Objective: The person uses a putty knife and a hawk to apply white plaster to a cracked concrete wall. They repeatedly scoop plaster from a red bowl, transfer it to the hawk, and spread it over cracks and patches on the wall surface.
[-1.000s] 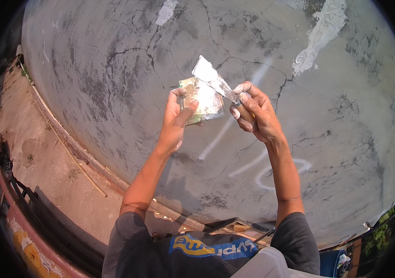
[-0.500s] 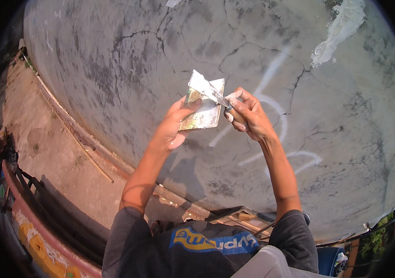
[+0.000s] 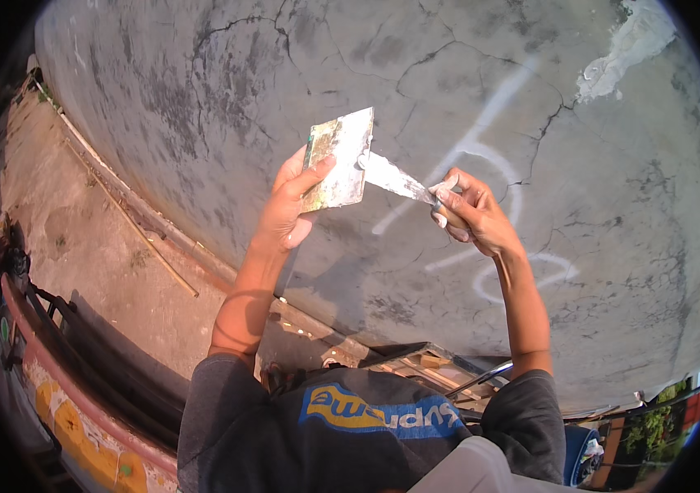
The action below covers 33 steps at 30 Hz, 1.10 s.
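Observation:
My left hand (image 3: 292, 200) grips a flat, rectangular board (image 3: 343, 164) smeared with white paste, thumb lying across its face. In my right hand (image 3: 473, 212) is a putty knife (image 3: 399, 181), its handle pinched between thumb and fingers. White paste coats the knife's blade, whose tip is at the board's right edge, with a small lump of paste there. White smudges mark the fingers of my right hand. Both tools are held up before a grey, cracked wall (image 3: 415, 271).
A thick white patch (image 3: 627, 51) covers part of the wall at upper right. Pale painted strokes (image 3: 481, 123) run across the wall's middle. A long thin pole (image 3: 140, 234) lies on the ground at left. Below the wall stands a metal and wood frame (image 3: 440, 366).
The putty knife has slid off the board's face to its right edge, as my right hand moved right and slightly down. My left hand has shifted a little left with the board.

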Available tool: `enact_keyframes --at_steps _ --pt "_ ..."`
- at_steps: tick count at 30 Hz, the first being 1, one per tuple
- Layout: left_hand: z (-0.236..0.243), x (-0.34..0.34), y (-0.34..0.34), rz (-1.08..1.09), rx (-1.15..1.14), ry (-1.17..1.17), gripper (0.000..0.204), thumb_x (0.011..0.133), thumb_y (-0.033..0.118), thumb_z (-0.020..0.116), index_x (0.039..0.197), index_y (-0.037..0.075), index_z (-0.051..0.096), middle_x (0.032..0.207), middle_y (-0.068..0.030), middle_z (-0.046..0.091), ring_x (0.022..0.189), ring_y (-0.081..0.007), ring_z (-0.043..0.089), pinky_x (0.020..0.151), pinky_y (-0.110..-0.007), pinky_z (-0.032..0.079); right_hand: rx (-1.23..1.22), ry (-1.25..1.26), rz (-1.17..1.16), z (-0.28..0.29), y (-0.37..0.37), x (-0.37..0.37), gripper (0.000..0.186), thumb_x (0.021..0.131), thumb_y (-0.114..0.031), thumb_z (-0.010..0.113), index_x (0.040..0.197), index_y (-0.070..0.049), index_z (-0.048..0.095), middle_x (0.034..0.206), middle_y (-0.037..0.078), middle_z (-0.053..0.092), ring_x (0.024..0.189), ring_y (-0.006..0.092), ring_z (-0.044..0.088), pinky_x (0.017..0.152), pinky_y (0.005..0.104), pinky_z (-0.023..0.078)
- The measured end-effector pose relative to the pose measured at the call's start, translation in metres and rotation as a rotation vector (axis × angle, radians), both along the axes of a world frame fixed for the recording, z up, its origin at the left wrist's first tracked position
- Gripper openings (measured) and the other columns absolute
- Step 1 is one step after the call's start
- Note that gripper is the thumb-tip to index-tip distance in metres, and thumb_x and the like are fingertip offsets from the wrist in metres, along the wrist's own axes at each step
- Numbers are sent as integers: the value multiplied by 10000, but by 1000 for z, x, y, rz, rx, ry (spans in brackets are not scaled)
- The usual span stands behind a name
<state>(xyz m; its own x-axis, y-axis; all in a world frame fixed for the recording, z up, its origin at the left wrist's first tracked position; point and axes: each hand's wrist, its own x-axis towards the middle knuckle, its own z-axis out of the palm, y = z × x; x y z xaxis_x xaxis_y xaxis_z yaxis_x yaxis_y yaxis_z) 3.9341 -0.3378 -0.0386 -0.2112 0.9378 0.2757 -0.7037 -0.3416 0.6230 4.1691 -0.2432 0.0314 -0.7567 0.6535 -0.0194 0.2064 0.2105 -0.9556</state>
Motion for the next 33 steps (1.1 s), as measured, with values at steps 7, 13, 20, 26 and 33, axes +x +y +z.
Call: enact_keyframes --at_steps 7,13,20,26,33 --pt "2 -9 0 8 -142 6 410 858 163 604 1211 -12 493 1062 -18 577 932 -65 540 788 -203 428 265 219 -190 1 -17 15 270 940 -252 503 1115 -50 546 714 39 551 537 55 424 458 212 327" --pt "-3 23 -1 -167 -257 -239 245 848 79 597 1077 5 551 891 -8 577 742 -66 533 621 -173 427 1238 320 -227 -25 -24 -44 503 726 69 620 1197 -105 586 948 78 578 736 175 497 575 281 420" --pt "-13 12 -2 -217 -157 -259 217 852 73 578 1056 9 543 859 -3 572 661 -44 504 526 -148 412 1371 289 -278 -56 -27 -48 553 642 103 638 1135 -147 635 945 90 574 734 215 493 554 302 404" --pt "-13 7 -9 -90 -190 -147 355 857 90 579 1182 -17 485 960 -17 592 807 -55 545 675 -190 463 1290 106 -223 -73 -34 -11 543 638 84 633 1120 -166 646 952 88 585 737 229 500 562 293 417" --pt "-16 -23 -12 -106 -82 343 424 864 86 577 1235 -48 423 1080 -94 590 941 -97 592 800 -253 503 618 14 -183 -42 -34 44 269 866 -52 558 1129 -30 613 756 69 623 556 72 495 454 211 380"
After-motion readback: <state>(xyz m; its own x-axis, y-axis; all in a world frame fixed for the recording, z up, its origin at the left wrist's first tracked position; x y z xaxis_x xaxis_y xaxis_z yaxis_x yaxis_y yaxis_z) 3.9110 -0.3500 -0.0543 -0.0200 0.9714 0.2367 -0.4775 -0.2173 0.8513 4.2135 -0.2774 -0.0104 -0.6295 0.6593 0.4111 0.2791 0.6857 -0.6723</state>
